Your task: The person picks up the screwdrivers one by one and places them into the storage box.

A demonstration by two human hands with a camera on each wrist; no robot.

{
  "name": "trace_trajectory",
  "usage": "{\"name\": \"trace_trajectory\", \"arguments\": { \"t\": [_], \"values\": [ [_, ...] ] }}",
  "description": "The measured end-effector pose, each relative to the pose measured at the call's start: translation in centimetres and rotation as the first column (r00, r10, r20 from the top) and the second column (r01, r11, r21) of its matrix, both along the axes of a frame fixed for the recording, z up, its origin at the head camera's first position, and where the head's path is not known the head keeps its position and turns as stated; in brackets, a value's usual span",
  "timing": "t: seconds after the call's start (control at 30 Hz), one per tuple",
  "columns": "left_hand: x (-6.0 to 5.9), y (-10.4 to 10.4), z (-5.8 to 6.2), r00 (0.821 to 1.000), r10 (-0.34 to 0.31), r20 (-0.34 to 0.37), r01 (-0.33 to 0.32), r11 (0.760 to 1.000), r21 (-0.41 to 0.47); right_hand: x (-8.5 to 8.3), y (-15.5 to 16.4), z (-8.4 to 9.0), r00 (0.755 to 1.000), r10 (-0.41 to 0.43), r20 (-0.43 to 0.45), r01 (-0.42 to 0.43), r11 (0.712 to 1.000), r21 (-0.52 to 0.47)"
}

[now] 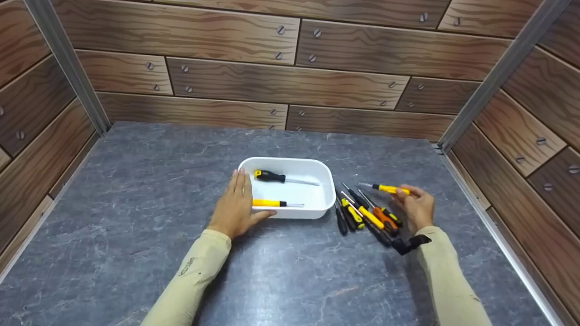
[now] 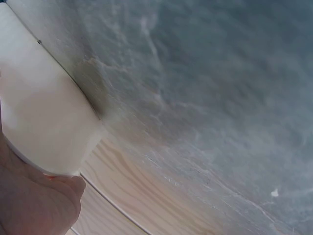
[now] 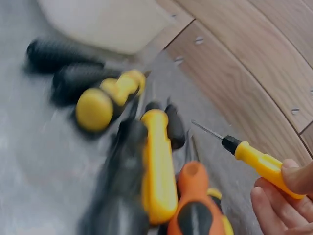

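While the left hand point(image 1: 236, 203) lies flat with straight fingers against the near left side of a white plastic tray point(image 1: 317, 168), the right hand point(image 1: 416, 206) is raised just off the table and pinches a small yellow-handled screwdriver point(image 1: 386, 188) between thumb and fingertips, its thin metal tip pointing left toward the tray. In the right wrist view the thumb and fingers point(image 3: 274, 205) curl round the end of that yellow handle, which has a black collar where the shaft begins. The left wrist view shows the thumb point(image 2: 54, 196) pressed to the tray's outer wall. Inside the tray lie two tools: a black-handled screwdriver with a yellow cap point(image 1: 272, 176) toward the far side, and a yellow-handled one point(image 1: 269, 203) along the near wall. Just beside the tray's right end, under and in front of the right hand, sits a loose pile of screwdrivers point(image 1: 364, 215) with yellow, black and orange handles, overlapping each other. Both arms wear pale beige sleeves; small lettering on the left sleeve point(image 1: 186, 267) is too tiny to read. Everything rests on a grey marbled table point(image 1: 136, 217), boxed in by wood-grain panel walls point(image 1: 281, 86) printed with screw heads.
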State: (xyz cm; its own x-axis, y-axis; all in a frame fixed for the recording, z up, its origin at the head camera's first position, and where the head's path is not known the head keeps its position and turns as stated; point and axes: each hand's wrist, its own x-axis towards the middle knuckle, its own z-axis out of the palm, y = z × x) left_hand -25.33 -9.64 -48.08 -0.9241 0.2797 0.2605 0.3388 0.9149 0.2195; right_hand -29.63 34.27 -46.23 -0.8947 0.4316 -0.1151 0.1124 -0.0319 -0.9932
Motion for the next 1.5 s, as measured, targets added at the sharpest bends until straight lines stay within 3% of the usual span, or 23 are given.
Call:
{"name": "trace_trajectory", "arguments": {
  "t": [0.1,0.27,0.5,0.63,0.93,1.13,1.33,1.5],
  "values": [
    [0.0,0.0,0.0,1.000,0.002,0.003,-0.002,1.000,-0.002,0.1,-0.1,0.9,0.999,-0.010,-0.034,0.004,0.980,-0.198],
    [-0.1,-0.1,0.0,1.000,0.004,-0.003,-0.004,1.000,0.006,0.0,-0.9,2.1,0.995,-0.030,-0.097,-0.014,0.907,-0.421],
    [0.0,0.0,0.0,1.000,0.003,-0.021,-0.002,1.000,0.007,-0.5,-3.3,3.1,0.967,0.000,-0.254,-0.121,0.879,-0.460],
    [0.0,0.0,-0.1,1.000,0.006,-0.008,-0.006,1.000,-0.006,-0.9,-5.1,3.7,0.957,0.035,-0.288,-0.166,0.881,-0.442],
    [0.1,0.1,-0.1,0.999,0.006,-0.043,-0.006,1.000,-0.007,-2.1,-9.3,4.6,0.944,0.109,-0.311,-0.203,0.936,-0.288],
    [0.1,0.1,-0.1,0.999,0.005,-0.038,-0.005,1.000,0.004,-2.7,-12.3,4.8,0.928,0.286,-0.239,-0.315,0.944,-0.093],
    [0.0,0.0,-0.1,0.999,0.007,-0.036,-0.006,1.000,0.016,-3.1,-15.7,4.8,0.889,0.411,-0.204,-0.376,0.907,0.188],
    [-0.1,0.0,-0.1,0.999,0.011,-0.032,-0.010,1.000,0.024,-3.3,-18.6,4.6,0.835,0.514,-0.197,-0.430,0.833,0.348]
  ]
}}
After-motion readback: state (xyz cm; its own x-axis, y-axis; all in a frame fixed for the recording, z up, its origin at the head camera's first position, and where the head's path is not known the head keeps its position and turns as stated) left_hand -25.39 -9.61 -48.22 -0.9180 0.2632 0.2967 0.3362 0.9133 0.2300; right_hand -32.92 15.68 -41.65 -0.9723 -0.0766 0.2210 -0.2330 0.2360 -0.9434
